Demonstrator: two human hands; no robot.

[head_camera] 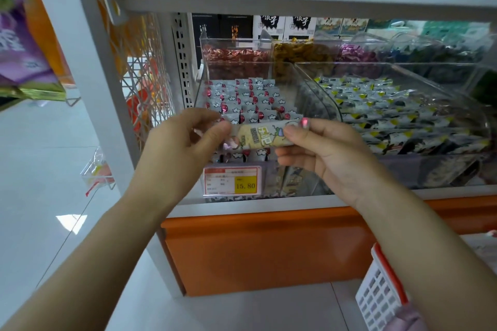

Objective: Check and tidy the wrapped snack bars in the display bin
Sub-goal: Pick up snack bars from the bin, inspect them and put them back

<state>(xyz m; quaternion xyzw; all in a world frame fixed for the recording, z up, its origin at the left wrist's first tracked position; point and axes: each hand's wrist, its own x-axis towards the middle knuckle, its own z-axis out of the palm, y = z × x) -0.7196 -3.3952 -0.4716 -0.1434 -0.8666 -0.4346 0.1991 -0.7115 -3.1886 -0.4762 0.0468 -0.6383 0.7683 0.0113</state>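
At the centre of the frame both hands hold one wrapped snack bar (259, 137) level and lengthwise, in front of the clear display bin (289, 80); the left hand (183, 142) pinches the bar's left end, its fingers (215, 131) clenched on the wrapper's crimped edge; the right hand (322, 148) grasps the right end between thumb and fingers, a pink-painted nail showing on top. The bar's wrapper is pale yellow with green lettering, its printed face turned up toward the camera. Behind the hands the bin holds rows of small packets (250, 99) in pale wrappers with red spots and cloud shapes, standing upright in tidy files; more bars like the held one lie low at the bin's front, right of a price tag (232, 180) reading 15.80 on a yellow patch. Just right of this bin a second clear bin (430, 72) holds packets (390, 113) with yellow and black corners, lying flat in overlapping rows. Further back, centre top, clear tubs hold red, gold and purple foil sweets (304, 54). The bins rest on a white shelf (269, 205) with an orange panel (269, 250) beneath; a white and red basket (382, 293) sits at lower right.
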